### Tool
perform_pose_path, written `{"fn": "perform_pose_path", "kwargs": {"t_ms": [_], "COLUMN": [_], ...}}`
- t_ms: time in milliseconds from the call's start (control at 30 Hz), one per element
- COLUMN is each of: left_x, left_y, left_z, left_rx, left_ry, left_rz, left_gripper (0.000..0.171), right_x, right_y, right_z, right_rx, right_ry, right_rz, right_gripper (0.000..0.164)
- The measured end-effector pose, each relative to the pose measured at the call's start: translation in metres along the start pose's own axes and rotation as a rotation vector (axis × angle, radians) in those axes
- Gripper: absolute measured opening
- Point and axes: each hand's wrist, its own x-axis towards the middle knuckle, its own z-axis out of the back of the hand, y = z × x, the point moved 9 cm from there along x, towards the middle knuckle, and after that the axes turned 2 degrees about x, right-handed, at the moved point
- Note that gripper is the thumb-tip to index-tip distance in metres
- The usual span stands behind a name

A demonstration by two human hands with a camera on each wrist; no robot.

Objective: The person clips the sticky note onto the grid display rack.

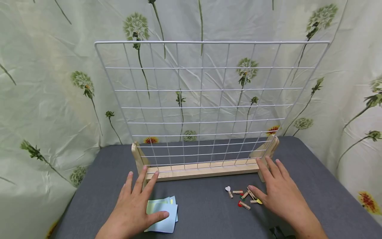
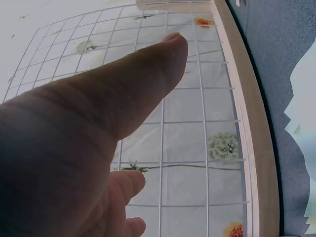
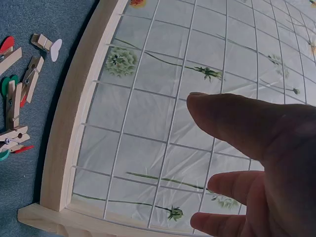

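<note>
My left hand (image 1: 131, 202), fingers spread, hovers over a small stack of pale blue and green paper cards (image 1: 165, 215), hiding part of it. It holds nothing. The right hand (image 1: 282, 192) is likewise spread and holds nothing, just right of a loose pile of small wooden clothespins (image 1: 244, 204) with coloured heart shapes. In the right wrist view several of these clothespins (image 3: 31, 79) show red, green and white hearts. Beyond both hands stands a white wire grid panel (image 1: 201, 89) in a wooden base (image 1: 206, 170). Whether any fingertip touches the base I cannot tell.
The grey table (image 1: 203, 205) carries everything. Behind the grid hangs a pale curtain (image 1: 47, 99) printed with flowers. Wooden uprights (image 1: 138, 157) support the grid at both ends. A small black object (image 1: 277, 232) lies by my right wrist, mostly cut off by the frame's lower edge.
</note>
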Motion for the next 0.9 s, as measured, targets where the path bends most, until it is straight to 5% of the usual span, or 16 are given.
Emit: {"fn": "perform_pose_path", "kwargs": {"t_ms": [233,467,900], "left_x": [-0.001,0.003,0.010], "left_y": [0.001,0.003,0.006], "left_z": [-0.003,-0.007,-0.026], "left_rx": [-0.109,-0.112,-0.147], "left_ry": [0.014,0.039,0.170], "left_rz": [0.006,0.045,0.110], "left_gripper": [0.111,0.108,0.096], "right_x": [0.000,0.004,0.007], "right_y": [0.004,0.007,0.006], "right_z": [-0.001,-0.005,-0.016], "right_rx": [0.088,0.167,0.151], "right_ry": [-0.017,-0.026,0.002], "right_rz": [0.028,0.051,0.039], "right_gripper": [0.089,0.084,0.082]}}
